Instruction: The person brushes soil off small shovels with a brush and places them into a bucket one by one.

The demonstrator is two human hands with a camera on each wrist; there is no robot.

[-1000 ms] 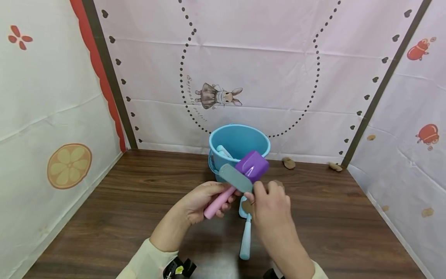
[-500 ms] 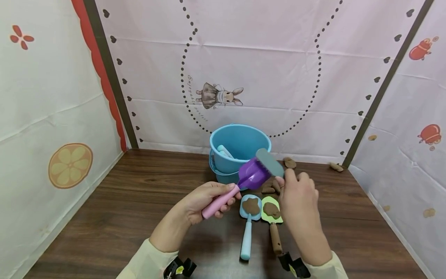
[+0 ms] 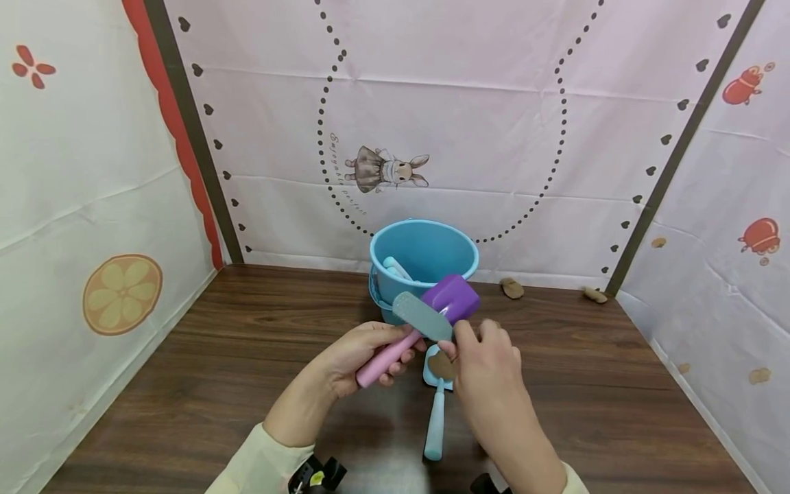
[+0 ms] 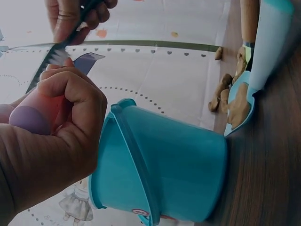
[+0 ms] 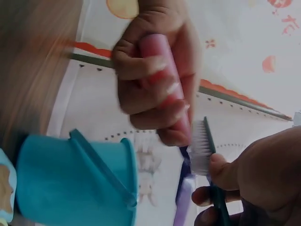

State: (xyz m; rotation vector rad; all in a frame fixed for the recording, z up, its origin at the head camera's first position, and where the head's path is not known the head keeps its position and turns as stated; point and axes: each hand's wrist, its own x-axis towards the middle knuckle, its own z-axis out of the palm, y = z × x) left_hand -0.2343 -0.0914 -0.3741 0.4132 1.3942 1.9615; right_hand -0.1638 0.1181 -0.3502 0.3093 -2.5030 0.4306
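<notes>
My left hand (image 3: 354,357) grips the pink handle of a toy shovel (image 3: 453,298) with a purple blade, which is raised and points up to the right. In my right hand (image 3: 490,377) is a brush (image 3: 422,317), grey-green on its back, lying across the shovel where handle and blade meet. White bristles of the brush (image 5: 201,148) face the shovel in the right wrist view. Whether they touch it is hard to tell. Below the hands, a light blue shovel (image 3: 435,425) lies on the table with a brown lump (image 3: 440,365) on its blade.
A blue bucket (image 3: 432,250) stands behind the hands, with light blue handles (image 3: 395,267) inside. Brown lumps (image 3: 511,288) lie by the back cloth wall. A wooden-handled shovel (image 4: 249,21) sits beside the light blue one, hidden by my right hand in the head view.
The brush swept right to the end of the purple blade, then came back left across the shovel's neck. My left hand has stayed nearly still with the shovel.
</notes>
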